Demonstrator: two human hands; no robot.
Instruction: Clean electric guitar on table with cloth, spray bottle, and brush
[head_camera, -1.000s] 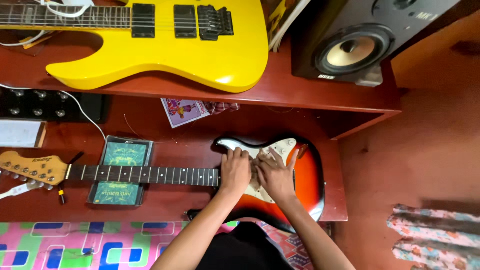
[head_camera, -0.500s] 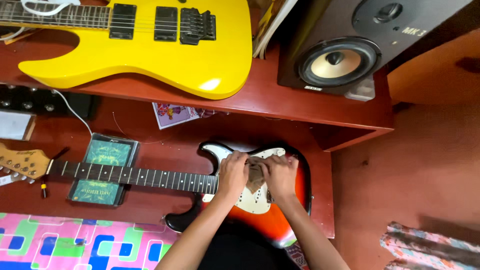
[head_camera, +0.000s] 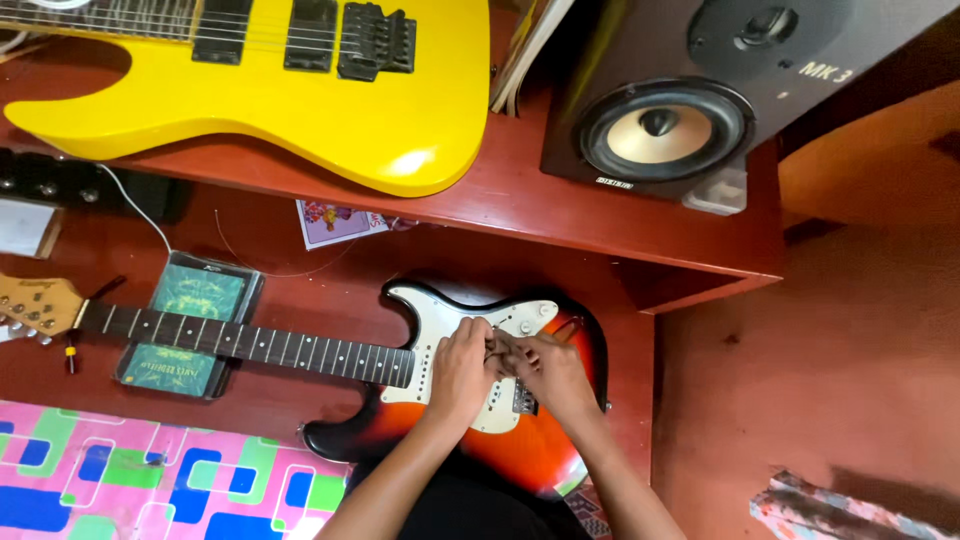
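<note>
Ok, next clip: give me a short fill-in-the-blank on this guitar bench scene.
1. Both hands, left hand and right hand, rest on the sunburst electric guitar's white ____.
2. The glossy guitar on the upper red wooden shelf is coloured ____.
3. The black speaker stands to the ____ of that guitar.
4. The green flat packet lies under the sunburst guitar's ____.

Missing words: pickguard; yellow; right; neck
</note>
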